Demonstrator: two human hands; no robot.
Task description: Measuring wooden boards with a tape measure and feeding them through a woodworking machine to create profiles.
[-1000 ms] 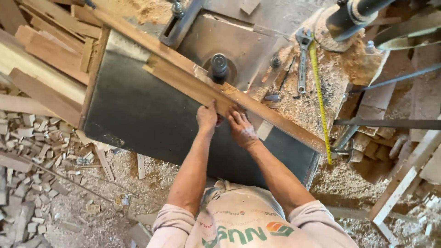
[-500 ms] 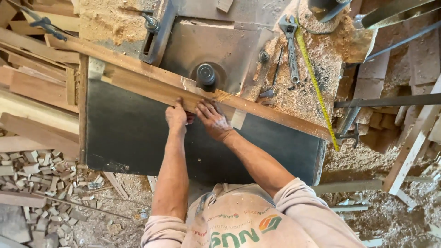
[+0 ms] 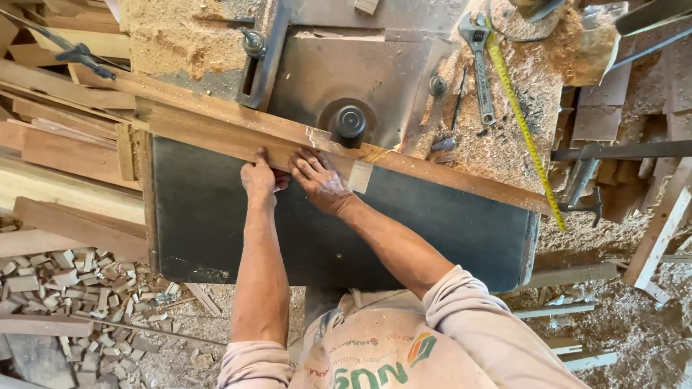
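Note:
A long wooden plank (image 3: 216,133) lies slanted across the dark machine table (image 3: 432,223), running from upper left to lower right past a round black spindle (image 3: 350,121). My left hand (image 3: 258,176) presses on the plank's near edge with fingers curled over it. My right hand (image 3: 317,180) lies flat on the plank just right of the left one, fingers spread, a little below and left of the spindle. A second, thinner strip (image 3: 461,184) continues along the plank to the right.
Sawdust heaps cover the far right of the machine, with an adjustable wrench (image 3: 478,61) and a yellow tape measure (image 3: 522,126) on them. Stacked boards (image 3: 58,151) lie at left. Small wood offcuts (image 3: 65,288) litter the floor below left. A hammer (image 3: 580,198) rests at right.
The plank and both hands have shifted leftward along the table past the spindle. The view has drifted, so the machine sits further right in frame.

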